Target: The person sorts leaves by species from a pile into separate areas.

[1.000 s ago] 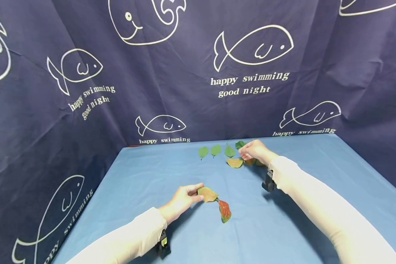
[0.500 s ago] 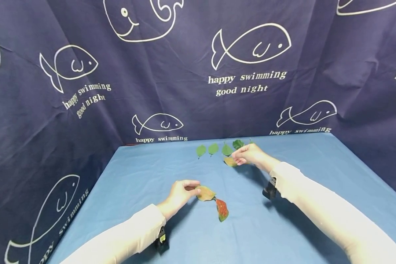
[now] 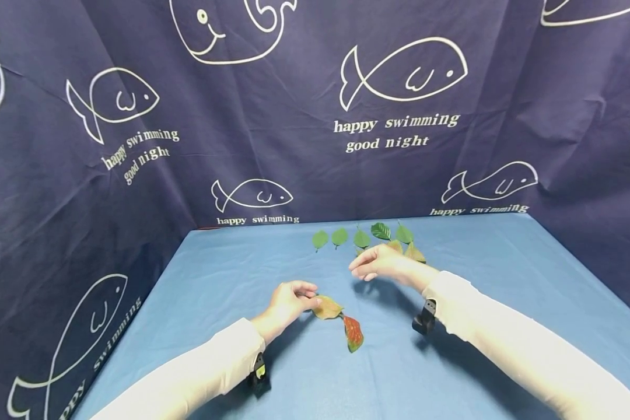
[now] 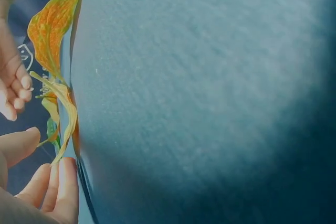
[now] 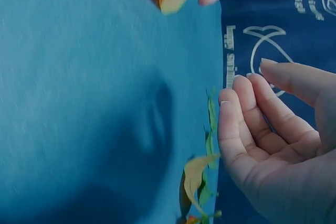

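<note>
Low over the blue cloth, my left hand (image 3: 289,302) is at the left end of a yellow leaf (image 3: 328,308). Its fingertips meet the leaf's edge in the left wrist view, while the thumb (image 4: 23,145) stands apart from them. A red leaf with a green tip (image 3: 353,333) lies end to end with the yellow one. My right hand (image 3: 382,261) hovers in front of the far leaves, fingers loosely bent and holding nothing in the right wrist view. Behind it, several yellow leaves (image 3: 415,253) lie partly hidden by the hand.
A row of several green leaves (image 3: 339,236) runs along the back of the blue cloth (image 3: 231,274). Behind them hangs a dark blue curtain (image 3: 315,157) with white fish drawings, which also closes off the left side.
My right hand has drawn back from the yellow leaves, moving left and nearer, uncovering leaves at the back right. My left hand stays by the yellow leaf, its finger grip loosened.
</note>
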`<state>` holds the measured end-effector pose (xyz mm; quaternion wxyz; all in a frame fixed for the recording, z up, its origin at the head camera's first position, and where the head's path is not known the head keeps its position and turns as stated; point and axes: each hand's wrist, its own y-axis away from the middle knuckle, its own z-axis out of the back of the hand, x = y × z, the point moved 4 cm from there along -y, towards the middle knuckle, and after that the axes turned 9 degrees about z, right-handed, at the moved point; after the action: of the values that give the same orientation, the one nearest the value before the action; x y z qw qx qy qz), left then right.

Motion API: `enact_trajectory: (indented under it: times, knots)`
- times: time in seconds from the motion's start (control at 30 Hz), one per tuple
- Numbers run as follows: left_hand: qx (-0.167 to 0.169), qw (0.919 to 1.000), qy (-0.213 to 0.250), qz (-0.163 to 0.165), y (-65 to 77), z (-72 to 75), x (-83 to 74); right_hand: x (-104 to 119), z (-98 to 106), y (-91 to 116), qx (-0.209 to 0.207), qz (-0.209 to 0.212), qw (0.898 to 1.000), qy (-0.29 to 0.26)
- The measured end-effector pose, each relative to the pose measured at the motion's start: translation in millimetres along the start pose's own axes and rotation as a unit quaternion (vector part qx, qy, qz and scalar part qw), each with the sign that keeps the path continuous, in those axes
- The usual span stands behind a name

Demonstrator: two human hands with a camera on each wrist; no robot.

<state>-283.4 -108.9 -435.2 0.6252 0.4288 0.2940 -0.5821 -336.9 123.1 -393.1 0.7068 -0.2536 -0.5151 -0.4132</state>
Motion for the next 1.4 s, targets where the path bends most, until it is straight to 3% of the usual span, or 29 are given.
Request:
enact_trajectory:
  times: [0.3,0.6,0.77,1.4]
  knots:
    - [0.036,0.9953,0.079,0.043,-1.6,-3.8,2.6,-1,-26,13,0.056,-0.019,0.998,0.000]
    - [0.039,0.9923,0.090,0.076,-2.3,-4.3,8.3,-7,-40,29,0.012,-0.071,0.997,0.019]
    - [0.044,0.9909,0.089,0.091,-2.6,-6.3,9.0,-6,-47,39,-0.009,-0.088,0.994,0.057]
    - [0.048,0.9885,0.104,0.099,-2.2,-6.2,10.0,4,-67,50,-0.054,-0.083,0.976,0.192]
